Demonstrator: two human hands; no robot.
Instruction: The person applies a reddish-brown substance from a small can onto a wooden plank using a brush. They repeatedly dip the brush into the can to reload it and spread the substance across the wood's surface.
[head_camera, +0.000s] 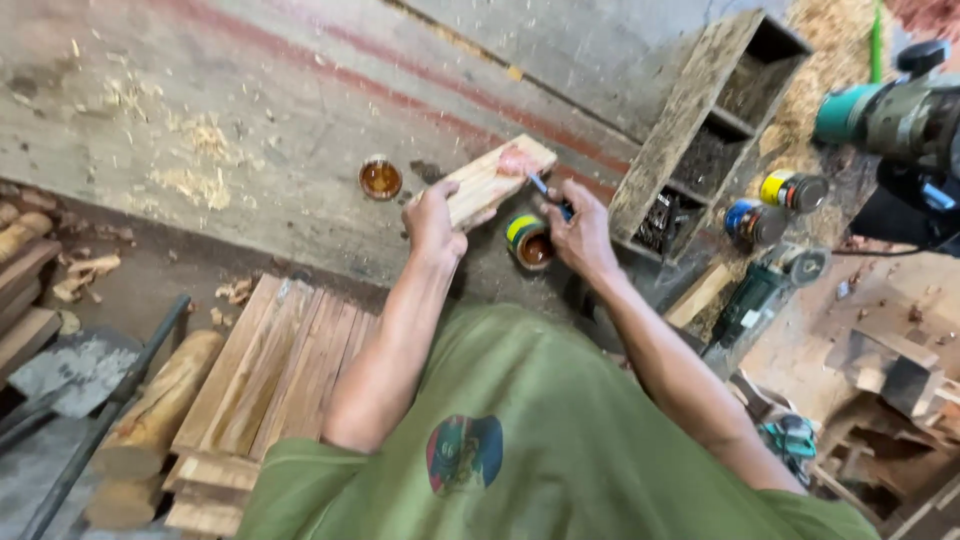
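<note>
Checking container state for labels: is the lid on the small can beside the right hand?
No. The small can below the right hand stands open with brown liquid showing, and its lid lies apart on the floor.

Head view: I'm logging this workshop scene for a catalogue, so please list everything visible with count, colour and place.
wooden block: 1, pale with a reddish smear at its far end, held over the bench
open tin: 1, yellow-green band, brown contents, under the block
tin lid: 1, amber inside, on the bench left of the block
wooden shelf box: 1, brown, compartments, upper right
spray cans: 2, yellow and blue, lying right of the box
power tools: at least 2, green, right side
planks: several, tan, stacked lower left
left hand: grips the block
right hand: holds a small dark tool at the block
</note>
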